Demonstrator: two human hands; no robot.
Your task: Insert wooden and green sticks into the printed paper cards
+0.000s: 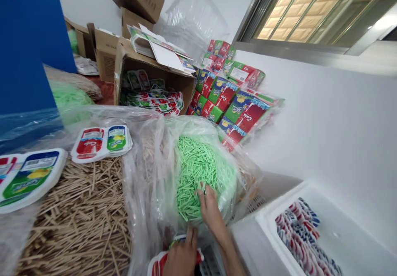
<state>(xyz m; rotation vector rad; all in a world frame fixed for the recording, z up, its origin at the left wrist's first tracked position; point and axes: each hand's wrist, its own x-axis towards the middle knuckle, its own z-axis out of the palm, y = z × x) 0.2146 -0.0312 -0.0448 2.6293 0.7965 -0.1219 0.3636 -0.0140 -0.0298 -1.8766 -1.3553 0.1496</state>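
Note:
My right hand [209,203] reaches into a clear plastic bag [229,172] full of thin green sticks [197,166]. Its thumb and fingers are pinched together at the sticks, and a little green shows at the fingertips. Lower down, my left hand [182,255] is closed over a red and green printed card [157,264], which shows on both sides of the hand. Much of that card is covered by the hand, so I cannot tell whether it is one or several.
Brown sticks [83,210] fill a bag on the left, with card stacks [102,143] lying on them. Behind stand a carton [124,67] of loose cards and packed Cola and Sprin boxes [223,92]. A white foam box [341,230] holding rows of printed pieces stands right.

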